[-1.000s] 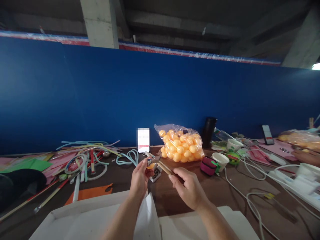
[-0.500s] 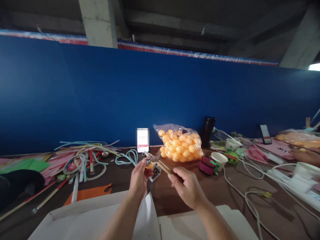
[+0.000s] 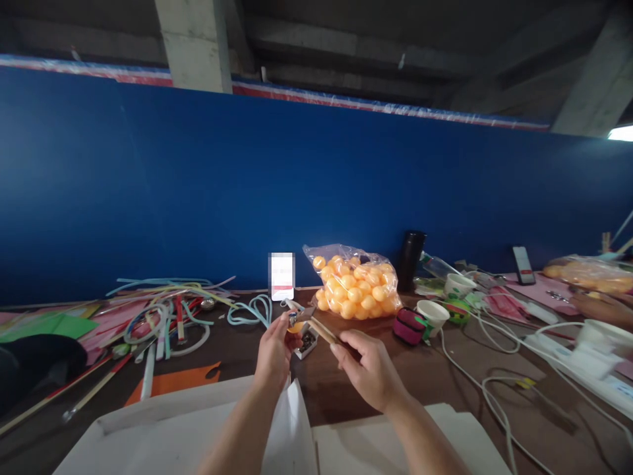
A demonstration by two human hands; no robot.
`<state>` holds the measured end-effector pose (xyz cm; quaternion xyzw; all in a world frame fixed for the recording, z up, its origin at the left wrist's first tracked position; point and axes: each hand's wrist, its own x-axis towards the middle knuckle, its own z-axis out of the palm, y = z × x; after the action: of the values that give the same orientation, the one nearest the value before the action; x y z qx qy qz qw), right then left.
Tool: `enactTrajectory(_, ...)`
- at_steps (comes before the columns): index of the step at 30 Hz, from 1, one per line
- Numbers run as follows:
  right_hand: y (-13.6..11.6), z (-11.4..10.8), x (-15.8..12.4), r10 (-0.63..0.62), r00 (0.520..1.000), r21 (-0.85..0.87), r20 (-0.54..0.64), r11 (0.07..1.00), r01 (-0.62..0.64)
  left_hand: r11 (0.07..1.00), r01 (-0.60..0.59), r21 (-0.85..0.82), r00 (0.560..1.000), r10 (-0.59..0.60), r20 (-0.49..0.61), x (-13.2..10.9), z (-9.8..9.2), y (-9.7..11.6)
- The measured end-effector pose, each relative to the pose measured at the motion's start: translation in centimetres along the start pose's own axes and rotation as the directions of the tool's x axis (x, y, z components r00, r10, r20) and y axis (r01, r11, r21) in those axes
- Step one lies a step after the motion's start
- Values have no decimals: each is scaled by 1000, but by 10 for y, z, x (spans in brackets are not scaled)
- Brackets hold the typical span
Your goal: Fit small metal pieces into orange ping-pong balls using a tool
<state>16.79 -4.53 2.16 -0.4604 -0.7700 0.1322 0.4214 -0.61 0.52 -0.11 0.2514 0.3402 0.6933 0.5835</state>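
Observation:
My left hand is closed on a small orange ball, held up over the brown table. My right hand is closed round the wooden handle of a small tool whose metal tip meets the ball. Just beyond the hands a small open box with dark bits inside rests on the table. Behind it stands a clear plastic bag of orange balls.
White cardboard boxes lie in front of me. A heap of coloured strips and tubes is at the left. A pink pouch, paper cups, white cables and a black flask are at the right; another person's hand shows far right.
The view has drifted slightly; my hands stay together on the ball and tool with almost no movement.

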Motion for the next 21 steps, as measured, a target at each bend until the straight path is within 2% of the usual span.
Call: enactTrajectory(21,2,2,0,11,1000,-14,-7,1000,-11,1000,16,16,999,-15,-41,1,1,-1)
